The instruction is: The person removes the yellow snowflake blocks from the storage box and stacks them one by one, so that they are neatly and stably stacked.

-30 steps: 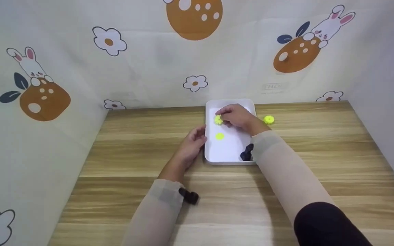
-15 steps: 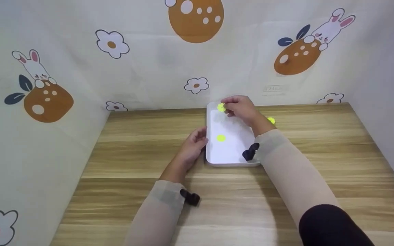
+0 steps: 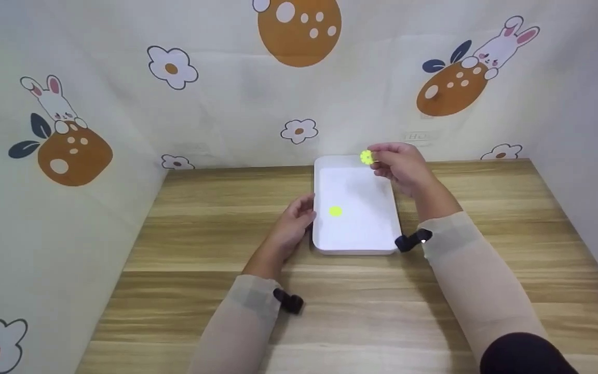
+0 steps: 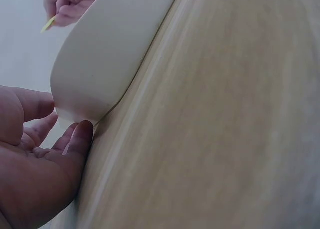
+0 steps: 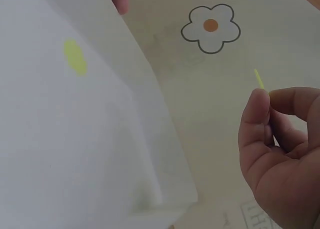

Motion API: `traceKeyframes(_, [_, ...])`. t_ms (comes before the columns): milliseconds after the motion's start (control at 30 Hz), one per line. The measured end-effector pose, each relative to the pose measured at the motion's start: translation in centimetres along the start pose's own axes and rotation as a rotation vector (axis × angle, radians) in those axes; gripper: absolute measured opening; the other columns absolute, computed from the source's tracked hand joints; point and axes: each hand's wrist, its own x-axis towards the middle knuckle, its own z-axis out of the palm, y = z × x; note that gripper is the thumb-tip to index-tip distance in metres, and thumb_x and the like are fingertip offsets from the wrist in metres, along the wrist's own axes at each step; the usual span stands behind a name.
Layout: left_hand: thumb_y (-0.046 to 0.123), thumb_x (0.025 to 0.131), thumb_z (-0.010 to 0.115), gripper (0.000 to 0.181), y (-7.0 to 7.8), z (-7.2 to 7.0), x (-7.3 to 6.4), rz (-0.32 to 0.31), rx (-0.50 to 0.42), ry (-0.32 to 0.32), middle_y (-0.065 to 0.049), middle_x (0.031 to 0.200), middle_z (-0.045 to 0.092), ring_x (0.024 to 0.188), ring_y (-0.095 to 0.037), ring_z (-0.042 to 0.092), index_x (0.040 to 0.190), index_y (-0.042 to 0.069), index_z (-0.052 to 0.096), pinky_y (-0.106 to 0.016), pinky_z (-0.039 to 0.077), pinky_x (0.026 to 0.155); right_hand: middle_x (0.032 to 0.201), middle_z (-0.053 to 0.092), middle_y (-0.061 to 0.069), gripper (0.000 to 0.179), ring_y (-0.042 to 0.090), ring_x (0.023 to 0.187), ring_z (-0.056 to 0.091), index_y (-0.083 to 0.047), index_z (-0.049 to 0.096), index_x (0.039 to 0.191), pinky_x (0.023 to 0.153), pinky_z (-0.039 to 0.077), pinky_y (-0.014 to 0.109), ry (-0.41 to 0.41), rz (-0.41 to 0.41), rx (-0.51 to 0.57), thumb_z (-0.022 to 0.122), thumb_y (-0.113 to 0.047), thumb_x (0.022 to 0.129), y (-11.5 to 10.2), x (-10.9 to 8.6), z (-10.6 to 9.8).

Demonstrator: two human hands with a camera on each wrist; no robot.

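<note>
A white tray (image 3: 366, 208) lies on the table. On its floor is a flat, round yellow spot (image 3: 335, 211), also seen in the right wrist view. My right hand (image 3: 403, 163) pinches a thin yellow flower-shaped disc (image 3: 366, 157) between thumb and forefinger, above the tray's far right part. Seen edge-on in the right wrist view, the disc (image 5: 259, 79) is a narrow strip. My left hand (image 3: 291, 223) rests its fingers against the outside of the tray's left wall. In the left wrist view, the fingertips (image 4: 82, 134) are at the tray's side, loosely bent.
Wood-grain table (image 3: 200, 223) extends on both sides of the tray and in front. Directly behind the tray stands a cloth backdrop (image 3: 236, 104) printed with rabbits, oranges and flowers. Small black cameras (image 3: 288, 301) are strapped at both wrists.
My right hand has lifted the yellow disc from low over the tray and carried it right. Its arm now hides the second yellow piece on the table. The left hand stays put.
</note>
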Motion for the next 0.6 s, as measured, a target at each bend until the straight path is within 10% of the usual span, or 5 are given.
traceKeyframes(600, [0.004,0.108,0.054,0.052,-0.1,-0.1,0.0,-0.001,-0.010,0.003,-0.016,0.162,0.049,0.152,-0.029,0.046,0.159,0.007,0.046,-0.042,0.037,0.132,0.101,0.074,-0.002,0.030,0.010,0.085,0.069,-0.002,0.069,0.131,0.077,0.064,0.019,0.078,-0.026,0.093,0.069,-0.018,0.105,3.1,-2.7,-6.2])
